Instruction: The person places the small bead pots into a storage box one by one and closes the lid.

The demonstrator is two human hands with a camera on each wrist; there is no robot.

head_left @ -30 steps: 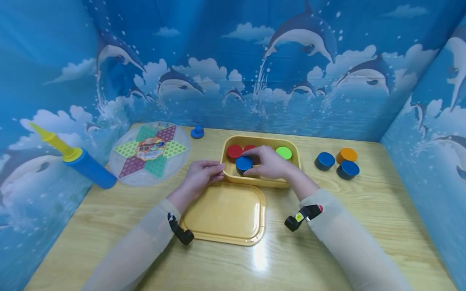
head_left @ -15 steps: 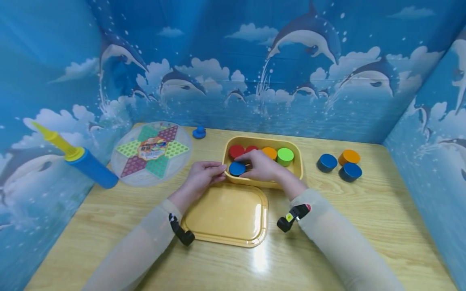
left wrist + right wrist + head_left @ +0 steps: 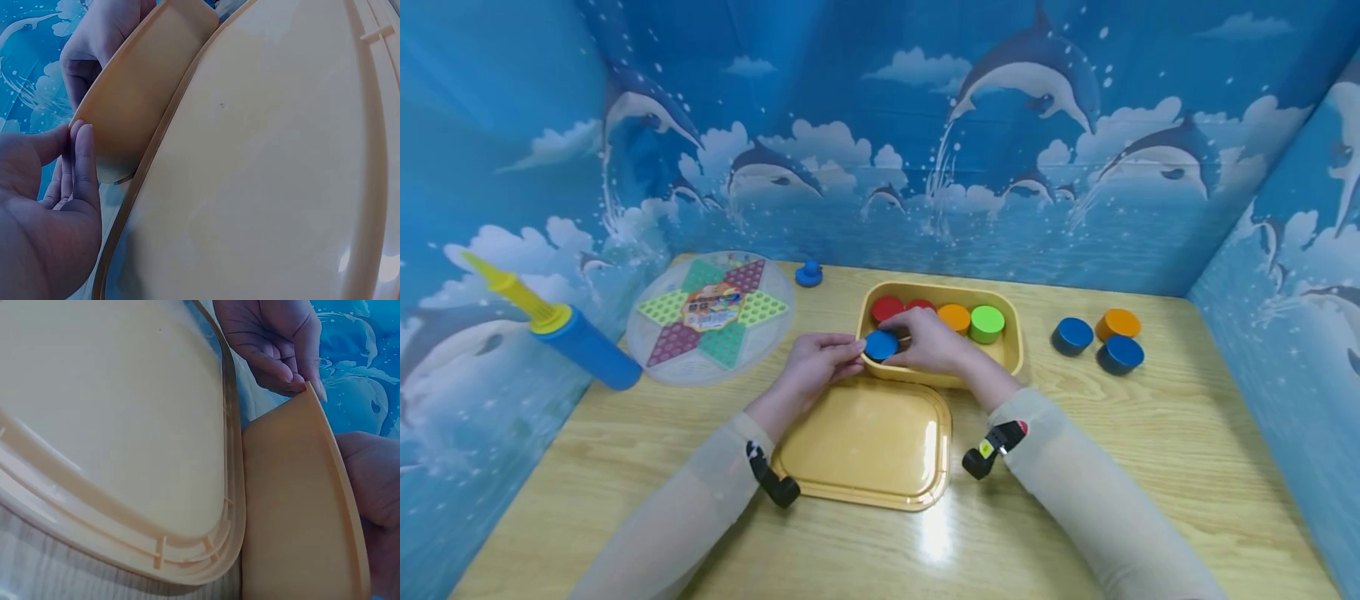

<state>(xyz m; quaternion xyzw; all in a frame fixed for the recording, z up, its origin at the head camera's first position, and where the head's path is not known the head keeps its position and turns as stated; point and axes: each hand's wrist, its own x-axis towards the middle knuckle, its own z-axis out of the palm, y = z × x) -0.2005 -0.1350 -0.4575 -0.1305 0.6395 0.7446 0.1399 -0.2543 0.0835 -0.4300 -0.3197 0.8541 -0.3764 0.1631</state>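
Note:
At the left end of a yellow plastic box [image 3: 917, 377], my left hand [image 3: 815, 364] pinches the rim between thumb and fingers; the left wrist view shows this grip on the box wall [image 3: 147, 94]. Reaching inside, my right hand [image 3: 934, 343] holds a blue round block [image 3: 880, 345] in the front left corner. Behind it sit two red round blocks [image 3: 887, 309], one partly hidden by the right hand. An orange round block [image 3: 955, 318] and a light green one [image 3: 987, 323] stand toward the box's right side. The box wall hides the right fingers in the right wrist view.
A yellow lid [image 3: 865, 442] lies in front of the box. To the right stand two blue round blocks [image 3: 1072, 335] and an orange one [image 3: 1118, 323]. A star-patterned game board [image 3: 711, 312], a blue hand pump [image 3: 583, 346] and a small blue duck [image 3: 808, 273] are on the left.
My right hand has moved left and slightly lower in the box, carrying the blue block into the front left corner. The left hand keeps its grip on the rim.

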